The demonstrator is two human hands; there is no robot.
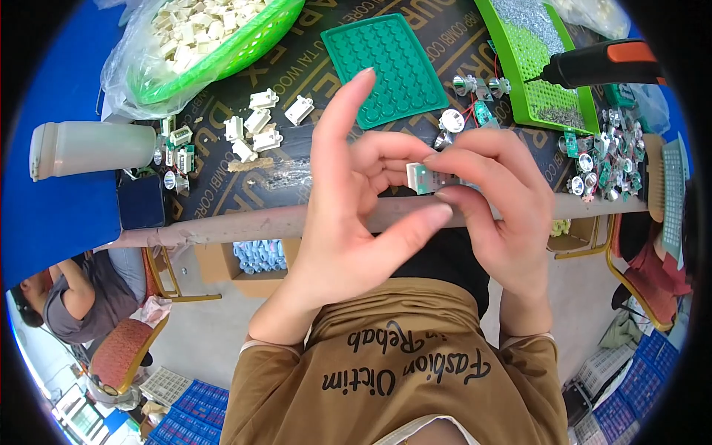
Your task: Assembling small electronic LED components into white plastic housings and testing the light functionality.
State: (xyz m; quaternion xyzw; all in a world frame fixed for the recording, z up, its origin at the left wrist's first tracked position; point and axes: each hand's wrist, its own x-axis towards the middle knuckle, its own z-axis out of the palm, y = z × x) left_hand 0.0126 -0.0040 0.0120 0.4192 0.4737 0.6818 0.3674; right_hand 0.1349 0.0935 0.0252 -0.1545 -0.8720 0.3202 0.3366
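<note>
My right hand (500,196) pinches a small white plastic housing with a green circuit board (420,179) between thumb and fingers, just above the table's near edge. My left hand (337,204) is beside it on the left, index finger pointing up and thumb held apart. Its other fingers curl close to the housing's left end; whether they bear on it I cannot tell. Beyond my right fingers lie silver reflector cups (451,120) with red wires and a green board (483,113). Several loose white housings (257,121) lie beyond my left hand.
A green basket (256,53) of white housings stands far left, above a translucent bottle (93,150). A green moulded tray (386,67) lies at the back. On the right are a green bin (523,100) of small metal parts, a black-orange power screwdriver (604,65) and piled reflector assemblies (604,159).
</note>
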